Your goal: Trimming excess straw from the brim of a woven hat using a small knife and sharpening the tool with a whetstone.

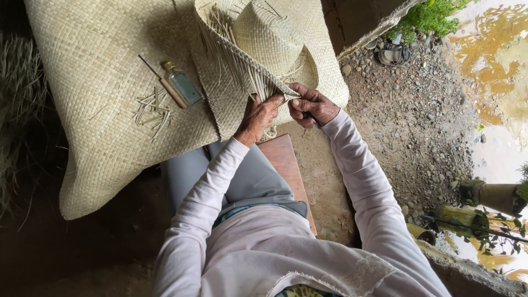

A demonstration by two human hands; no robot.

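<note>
The woven straw hat [269, 41] lies crown-up on a broad straw mat [104, 104], its unfinished brim edge pulled toward the person's lap. The left hand [259, 116] pinches the loose straw ends [258, 82] at that edge; the right hand [312, 105] is closed around a small dark tool — probably a blade (mostly hidden). The weave looks light, pliant, yet brittle, best gripped near the woven edge. A small glass bottle [183, 85] and straw trimmings [151, 109] rest on the mat.
</note>
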